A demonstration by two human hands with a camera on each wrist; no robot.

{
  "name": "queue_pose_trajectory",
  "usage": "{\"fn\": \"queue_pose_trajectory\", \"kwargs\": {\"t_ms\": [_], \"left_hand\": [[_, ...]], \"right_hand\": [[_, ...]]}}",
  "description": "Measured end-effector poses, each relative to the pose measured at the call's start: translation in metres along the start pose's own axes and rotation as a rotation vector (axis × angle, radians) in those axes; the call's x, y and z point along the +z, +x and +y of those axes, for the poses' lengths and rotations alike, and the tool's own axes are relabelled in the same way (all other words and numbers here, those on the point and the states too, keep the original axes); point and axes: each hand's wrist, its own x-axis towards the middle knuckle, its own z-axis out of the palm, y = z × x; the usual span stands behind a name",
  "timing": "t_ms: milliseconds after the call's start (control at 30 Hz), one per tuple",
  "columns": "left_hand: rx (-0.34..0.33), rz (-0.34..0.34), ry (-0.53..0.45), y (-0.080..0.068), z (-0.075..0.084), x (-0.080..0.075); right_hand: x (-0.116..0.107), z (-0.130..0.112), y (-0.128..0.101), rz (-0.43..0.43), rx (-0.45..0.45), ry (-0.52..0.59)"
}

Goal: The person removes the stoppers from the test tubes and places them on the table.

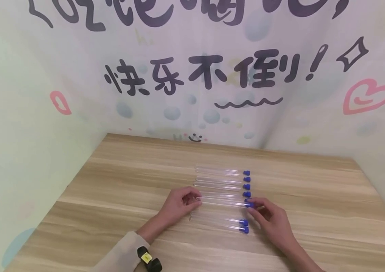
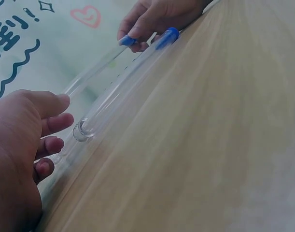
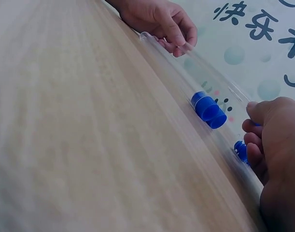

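Note:
A clear test tube [image 1: 223, 202] is held level between both hands, raised over the table in the wrist views. My left hand [image 1: 178, 204] pinches its rounded end between thumb and forefinger. At the other end, my right hand [image 1: 274, 221] pinches the blue cap [image 2: 128, 40], mostly covered by fingers. On the near side lie two tubes [image 1: 214, 218] with blue caps [image 3: 205, 106] on their right ends. Beyond the hands, several more clear tubes [image 1: 218, 184] lie side by side, with blue caps [image 1: 246, 186] lined up just off their right ends.
The wood-grain table [image 1: 117, 173] reaches back to a white printed cloth [image 1: 165, 124] with dark lettering and pink hearts. A pale wall [image 1: 25, 151] borders the left side. A black band with a yellow tag [image 1: 147, 258] is on the left wrist.

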Motion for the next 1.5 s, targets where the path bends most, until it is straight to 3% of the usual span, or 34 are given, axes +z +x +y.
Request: {"fn": "queue_pose_trajectory", "kwargs": {"t_ms": [300,467,633,1033,1500], "left_hand": [[0.023,0.005,-0.009,0.001,-0.007,0.000],[0.026,-0.037,-0.017,0.001,-0.005,0.000],[0.045,-0.057,-0.025,0.001,-0.005,0.001],[0.100,-0.101,-0.022,0.000,-0.005,0.000],[0.140,-0.080,-0.032,-0.001,-0.003,-0.002]], "right_hand": [[0.004,-0.023,0.002,0.041,0.007,-0.027],[0.005,-0.011,0.001,0.065,0.072,-0.062],[0.006,0.000,0.000,0.080,0.082,-0.098],[0.005,-0.004,-0.002,0.099,0.092,-0.149],[0.004,-0.008,0.000,0.097,0.125,-0.157]]}}
